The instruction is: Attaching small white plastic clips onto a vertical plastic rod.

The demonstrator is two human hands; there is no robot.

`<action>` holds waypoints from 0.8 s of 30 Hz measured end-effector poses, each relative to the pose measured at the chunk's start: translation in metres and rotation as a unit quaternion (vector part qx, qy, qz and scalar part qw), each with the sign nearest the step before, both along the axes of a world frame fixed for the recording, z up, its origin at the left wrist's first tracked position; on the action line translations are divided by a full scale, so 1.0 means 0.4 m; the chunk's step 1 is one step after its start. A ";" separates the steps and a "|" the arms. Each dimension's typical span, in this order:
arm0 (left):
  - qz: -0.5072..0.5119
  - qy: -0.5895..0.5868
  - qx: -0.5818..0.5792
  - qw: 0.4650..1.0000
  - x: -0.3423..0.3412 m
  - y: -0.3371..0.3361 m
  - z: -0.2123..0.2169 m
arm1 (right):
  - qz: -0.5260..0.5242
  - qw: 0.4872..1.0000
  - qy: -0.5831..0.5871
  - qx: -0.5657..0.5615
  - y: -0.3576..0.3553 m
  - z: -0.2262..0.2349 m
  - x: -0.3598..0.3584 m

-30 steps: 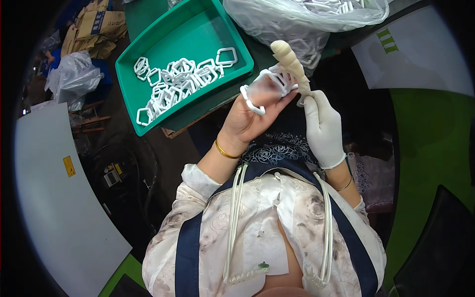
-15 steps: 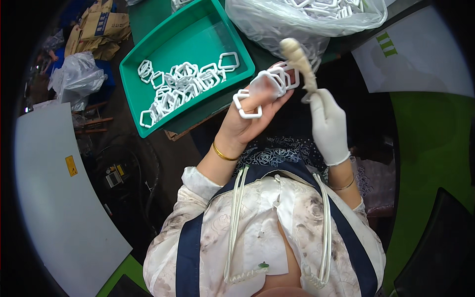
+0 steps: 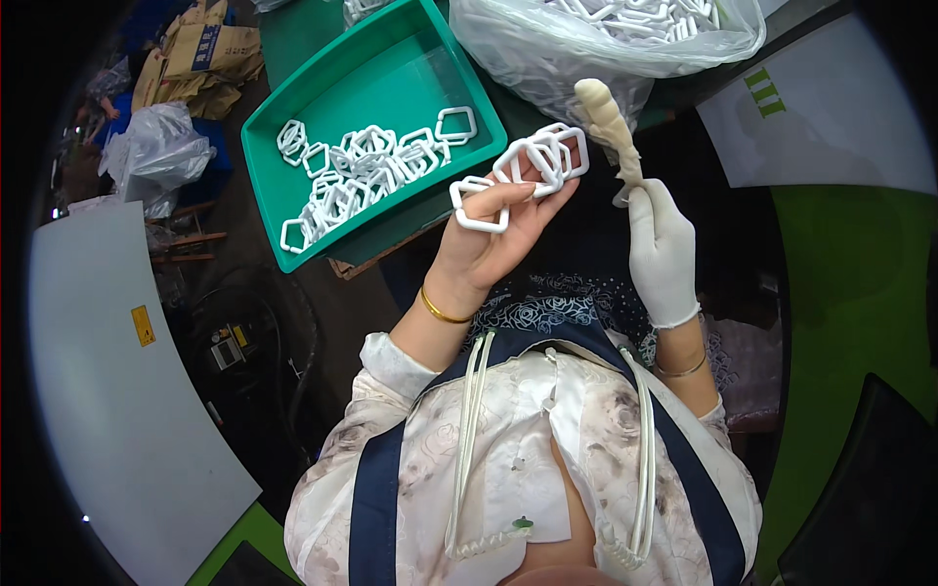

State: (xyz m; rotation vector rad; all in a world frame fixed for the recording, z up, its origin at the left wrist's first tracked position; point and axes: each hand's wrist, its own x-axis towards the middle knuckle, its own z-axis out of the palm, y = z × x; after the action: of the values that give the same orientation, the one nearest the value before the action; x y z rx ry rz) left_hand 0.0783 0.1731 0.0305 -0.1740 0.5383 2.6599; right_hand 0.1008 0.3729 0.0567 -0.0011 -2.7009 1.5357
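Observation:
Several white plastic square rings sit in my bare left hand, some lying along the fingers and one hooked by the thumb. My right hand wears a white glove and is closed around the lower end of a cream-coloured, knobbly stick-like tool. This tool stands upright beside the rings, apart from them. Something small and pale shows at its base by my gloved fingers; I cannot make out its shape.
A green plastic tray holding several white rings stands at the left on a green table. Behind my hands is a clear plastic bag full of similar rings. Brown paper sacks and a plastic-wrapped bundle lie at far left.
The tool and my right hand have moved slightly right, away from the rings. Blurred before, the rings in my left hand are now sharp, with the hand shifted only a little.

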 end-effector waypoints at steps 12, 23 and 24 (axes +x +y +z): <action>0.004 0.043 0.026 0.999 -0.007 0.008 -0.013 | 0.087 0.996 0.020 0.016 -0.027 -0.011 0.035; 0.014 0.039 0.009 0.999 -0.017 -0.009 -0.008 | 0.013 1.000 0.008 0.014 -0.002 -0.033 0.004; 0.032 0.072 -0.021 0.997 -0.020 -0.014 0.011 | -0.019 0.999 0.046 -0.007 0.008 -0.040 -0.004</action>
State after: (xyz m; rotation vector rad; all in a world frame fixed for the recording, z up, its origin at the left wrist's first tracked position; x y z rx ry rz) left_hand 0.0702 0.1673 0.0348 -0.0129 0.6461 2.7399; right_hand 0.0990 0.3761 0.0405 0.0176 -2.6045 1.5039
